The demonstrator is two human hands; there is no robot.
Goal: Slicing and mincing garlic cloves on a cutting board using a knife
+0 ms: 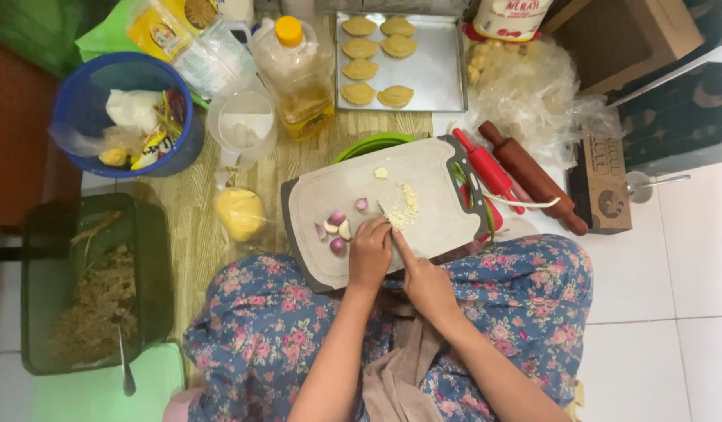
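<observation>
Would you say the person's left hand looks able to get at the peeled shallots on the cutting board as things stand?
Probably yes. The left hand rests on the cutting board, and the shallots lie just beside it on bare board with nothing between them. The right hand is on the other side, by the chopped garlic.

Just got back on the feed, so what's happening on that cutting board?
A person seated on the floor is chopping garlic on a grey cutting board. The left hand pins a piece, the right hand works at the chopped garlic. Peeled shallots lie beside the left hand. Shaped pastries sit on a metal tray beyond.
</observation>
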